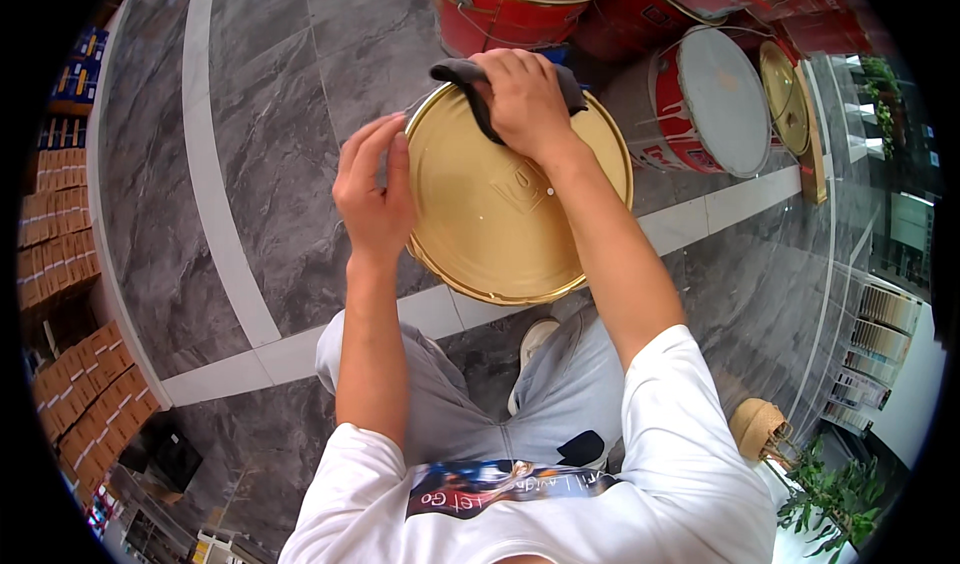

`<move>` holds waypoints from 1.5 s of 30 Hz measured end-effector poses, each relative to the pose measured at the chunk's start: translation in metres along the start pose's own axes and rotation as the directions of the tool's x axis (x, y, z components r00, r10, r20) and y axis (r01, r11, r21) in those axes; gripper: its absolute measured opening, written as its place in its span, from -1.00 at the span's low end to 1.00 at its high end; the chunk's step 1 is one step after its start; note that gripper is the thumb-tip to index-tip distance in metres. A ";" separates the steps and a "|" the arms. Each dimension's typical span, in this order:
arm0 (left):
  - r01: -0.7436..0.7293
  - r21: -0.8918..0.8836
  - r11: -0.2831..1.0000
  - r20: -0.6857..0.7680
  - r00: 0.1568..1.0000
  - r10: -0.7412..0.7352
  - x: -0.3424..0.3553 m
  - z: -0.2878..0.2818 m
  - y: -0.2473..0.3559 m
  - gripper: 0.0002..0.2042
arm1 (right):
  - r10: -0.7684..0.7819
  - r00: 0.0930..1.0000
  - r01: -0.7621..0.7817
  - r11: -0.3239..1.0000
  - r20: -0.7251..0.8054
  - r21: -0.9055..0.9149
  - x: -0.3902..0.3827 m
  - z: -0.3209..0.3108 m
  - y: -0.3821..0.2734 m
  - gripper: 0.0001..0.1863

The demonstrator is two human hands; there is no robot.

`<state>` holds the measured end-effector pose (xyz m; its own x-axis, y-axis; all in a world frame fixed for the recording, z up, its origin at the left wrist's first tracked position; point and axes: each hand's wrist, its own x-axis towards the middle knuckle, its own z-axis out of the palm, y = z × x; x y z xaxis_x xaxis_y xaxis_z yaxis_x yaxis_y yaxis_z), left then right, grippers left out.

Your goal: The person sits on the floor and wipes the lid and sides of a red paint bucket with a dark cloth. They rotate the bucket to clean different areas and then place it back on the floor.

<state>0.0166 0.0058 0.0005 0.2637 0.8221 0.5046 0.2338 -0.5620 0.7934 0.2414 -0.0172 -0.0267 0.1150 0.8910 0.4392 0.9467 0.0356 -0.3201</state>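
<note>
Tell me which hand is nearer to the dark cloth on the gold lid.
Right. The right hand presses directly on the dark cloth at the far rim of the gold lid. The left hand grips the lid's left edge, apart from the cloth.

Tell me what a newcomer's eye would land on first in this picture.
First, the round gold lid at the centre, above the grey marble floor. The left hand steadies its left edge, while the right hand presses a dark cloth against its upper rim. Next, the red paint buckets stacked along the top, one lying on its side at upper right.
</note>
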 end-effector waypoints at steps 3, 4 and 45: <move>0.032 -0.004 0.999 -0.072 0.997 -0.032 0.001 0.002 -0.002 -0.82 | -0.074 0.997 0.075 0.997 -0.016 0.011 0.002 0.003 -0.010 -0.70; 0.044 -0.002 0.999 -0.072 0.996 -0.044 0.000 0.002 -0.002 -0.82 | -0.106 0.994 0.106 0.994 -0.002 0.026 0.003 0.005 -0.015 -0.70; -0.130 -0.073 0.989 -0.010 0.992 0.129 -0.007 0.018 0.019 -0.89 | -0.193 0.871 0.059 0.954 0.451 0.295 -0.123 -0.070 -0.101 -0.46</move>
<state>0.0363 -0.0122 0.0062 0.2825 0.7433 0.6063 0.1283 -0.6557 0.7441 0.1531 -0.1617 0.0105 -0.2187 0.9736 0.0659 0.8211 0.2201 -0.5266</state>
